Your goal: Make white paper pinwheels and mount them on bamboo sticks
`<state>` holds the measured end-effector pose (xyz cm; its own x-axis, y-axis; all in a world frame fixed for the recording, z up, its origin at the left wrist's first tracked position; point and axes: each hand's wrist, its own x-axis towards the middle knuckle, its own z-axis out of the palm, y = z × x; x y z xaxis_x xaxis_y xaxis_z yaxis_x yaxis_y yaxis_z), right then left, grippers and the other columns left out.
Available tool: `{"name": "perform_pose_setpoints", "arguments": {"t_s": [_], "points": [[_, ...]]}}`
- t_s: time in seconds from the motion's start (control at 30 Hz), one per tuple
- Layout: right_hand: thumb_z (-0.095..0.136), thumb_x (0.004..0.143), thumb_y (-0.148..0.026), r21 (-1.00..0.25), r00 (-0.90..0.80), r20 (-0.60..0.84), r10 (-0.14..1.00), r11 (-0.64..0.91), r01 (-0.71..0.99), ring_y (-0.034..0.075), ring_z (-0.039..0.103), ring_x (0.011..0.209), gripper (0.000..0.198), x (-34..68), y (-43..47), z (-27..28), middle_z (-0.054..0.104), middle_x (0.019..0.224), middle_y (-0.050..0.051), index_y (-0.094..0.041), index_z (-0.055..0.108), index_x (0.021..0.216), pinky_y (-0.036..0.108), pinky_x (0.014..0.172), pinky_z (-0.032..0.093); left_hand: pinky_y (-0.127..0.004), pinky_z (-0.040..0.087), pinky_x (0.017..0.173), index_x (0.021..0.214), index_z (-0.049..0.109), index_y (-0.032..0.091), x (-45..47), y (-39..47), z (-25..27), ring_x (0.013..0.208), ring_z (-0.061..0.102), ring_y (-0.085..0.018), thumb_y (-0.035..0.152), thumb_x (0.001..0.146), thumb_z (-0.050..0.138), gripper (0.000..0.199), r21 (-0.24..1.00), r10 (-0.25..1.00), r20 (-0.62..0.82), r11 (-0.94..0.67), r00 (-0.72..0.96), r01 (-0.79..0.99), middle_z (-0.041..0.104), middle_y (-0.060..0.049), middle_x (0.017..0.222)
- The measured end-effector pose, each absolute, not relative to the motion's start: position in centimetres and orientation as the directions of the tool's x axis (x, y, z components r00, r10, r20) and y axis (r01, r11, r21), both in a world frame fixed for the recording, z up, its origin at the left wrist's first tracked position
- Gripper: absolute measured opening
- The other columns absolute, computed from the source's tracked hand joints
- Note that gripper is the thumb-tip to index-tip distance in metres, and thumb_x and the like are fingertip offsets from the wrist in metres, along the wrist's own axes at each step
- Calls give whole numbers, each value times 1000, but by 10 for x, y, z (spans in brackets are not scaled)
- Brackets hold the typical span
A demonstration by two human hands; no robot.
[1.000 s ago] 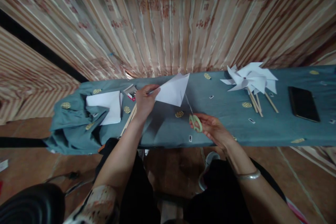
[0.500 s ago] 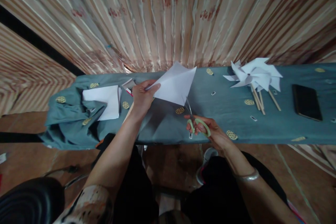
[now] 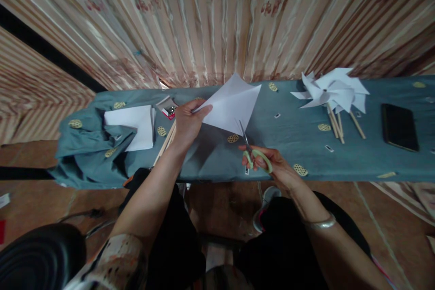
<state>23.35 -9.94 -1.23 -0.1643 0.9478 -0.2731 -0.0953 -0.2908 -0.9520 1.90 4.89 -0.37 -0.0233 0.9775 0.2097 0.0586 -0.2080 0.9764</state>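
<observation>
A white sheet of paper (image 3: 231,102) with a crease across it is pinched at its left corner by my left hand (image 3: 190,120), thumb on top. My right hand (image 3: 263,161) grips a pair of scissors (image 3: 253,152) with light green handles, fingers through the loops. The scissor blades point up at the paper's lower corner, slightly parted, and overlap its edge. Whether they are cutting at this instant I cannot tell. Under and beside my left wrist lie several thin wooden sticks (image 3: 164,145). A small open box of pins (image 3: 168,108) sits just left of that hand.
Folded white paper (image 3: 144,131) lies at the left on the blue-green tablecloth (image 3: 210,158), partly under a cloth fold. Paper pinwheels (image 3: 329,90) on sticks and a dark phone (image 3: 400,127) rest at the right. A pleated curtain (image 3: 210,22) hangs behind; a black stool (image 3: 41,258) stands lower left.
My left hand and the paper have shifted slightly right in view, bringing the pin box into fuller sight. The scissors stay at the paper's lower corner. The camera view has tilted a little.
</observation>
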Motion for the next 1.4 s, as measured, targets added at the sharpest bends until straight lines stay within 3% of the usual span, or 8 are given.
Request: {"name": "perform_pose_setpoints", "arguments": {"t_s": [0.17,0.5,1.4], "points": [[79,65,-67,-947,-144,-286,947,-302,-108,14,53,67,67,233,-99,-12,69,81,7,-16,75,108,28,56,41,-25,49,57,82,78,20,20,47,-3,64,64,-16,32,70,79,17,977,979,204,-203,-13,62,71,1,70],[74,74,-60,-957,-162,-267,950,-281,-71,16,52,67,61,233,-100,-12,69,83,8,-14,73,114,30,59,42,-26,49,58,83,78,18,20,46,-4,64,63,-16,31,70,79,19,983,984,178,-178,8,53,71,0,71],[76,75,-53,-940,-180,-299,937,-322,-112,17,55,70,56,233,-102,-10,69,87,7,-15,71,116,33,63,44,-26,46,57,81,78,19,20,45,-2,61,61,-16,33,67,79,19,990,992,127,-127,16,55,69,1,67]]}}
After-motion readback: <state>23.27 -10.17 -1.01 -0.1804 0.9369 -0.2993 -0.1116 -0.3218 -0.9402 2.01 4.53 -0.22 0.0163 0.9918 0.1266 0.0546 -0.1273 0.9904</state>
